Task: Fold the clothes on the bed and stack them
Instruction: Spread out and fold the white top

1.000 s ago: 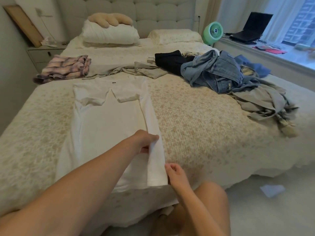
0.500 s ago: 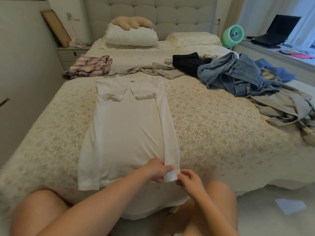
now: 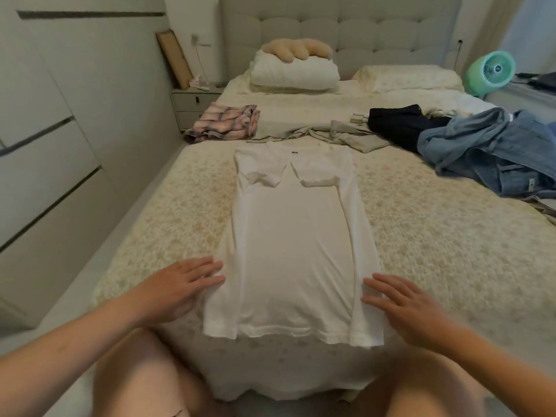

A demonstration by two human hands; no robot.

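Here the white T-shirt [image 3: 296, 236] lies flat on the bed [image 3: 436, 236], its long axis running straight away from the person: hem at the near edge, collar at the far end, both sleeves folded inward across the chest. The left hand [image 3: 183, 288] rests with straight fingers on the shirt's left edge, the right hand [image 3: 404, 308] likewise on the right edge; neither grasps any cloth. The hem is nearest both hands, one at each side (so a lengthwise fold, hem carried up toward the collar, looks like the likely next move, both hands equally placed for it). A small dark label [image 3: 294, 152] sits inside the collar; its writing is too small to read. Farther up the bed lie a folded plaid garment [image 3: 224, 123], a black garment [image 3: 397, 121] and crumpled denim [image 3: 493, 149], still to fold.
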